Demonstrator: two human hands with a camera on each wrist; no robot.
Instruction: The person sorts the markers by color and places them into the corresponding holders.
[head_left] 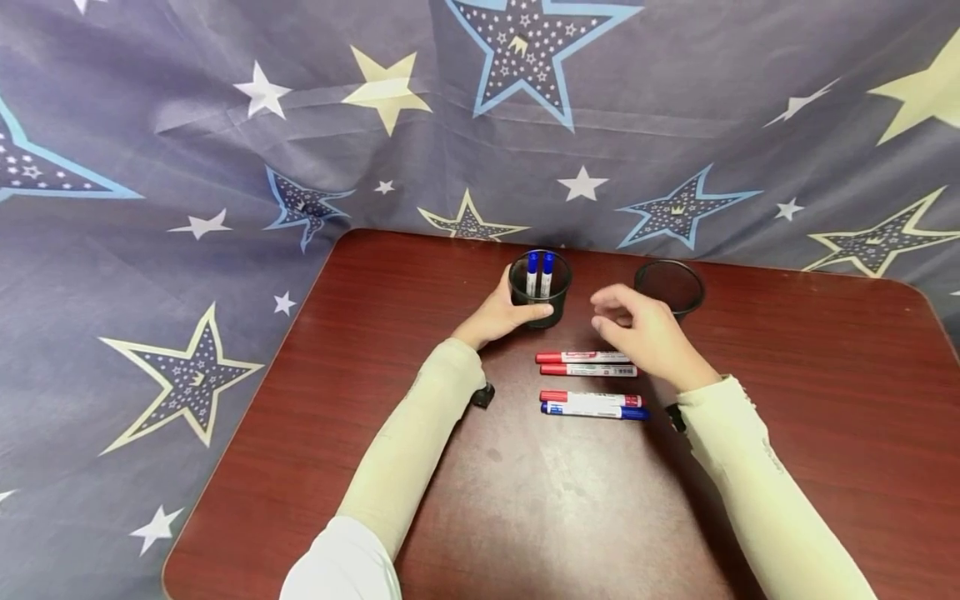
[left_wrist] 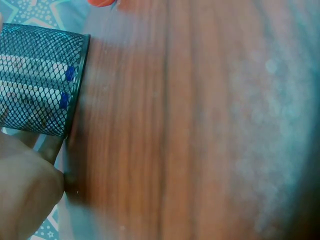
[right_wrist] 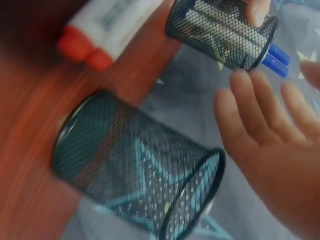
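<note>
My left hand (head_left: 501,317) grips a black mesh pen cup (head_left: 558,307), its thumb across the near side. Two markers with blue ends (head_left: 547,271) stand in that cup, showing through the mesh in the left wrist view. My right hand (head_left: 651,335) is held over the table between the two cups, fingers relaxed and holding nothing. Beside it stands a second mesh cup (right_wrist: 125,160), with no marker visible through its mesh. Below the hands lie two red markers (head_left: 588,369) side by side, and nearer me a red marker (head_left: 592,398) against a blue marker (head_left: 592,411).
The dark red wooden table (head_left: 480,500) has rounded corners. Behind it and along its left side hangs a grey cloth (head_left: 450,142) printed with stars. Both cups stand near the table's back edge.
</note>
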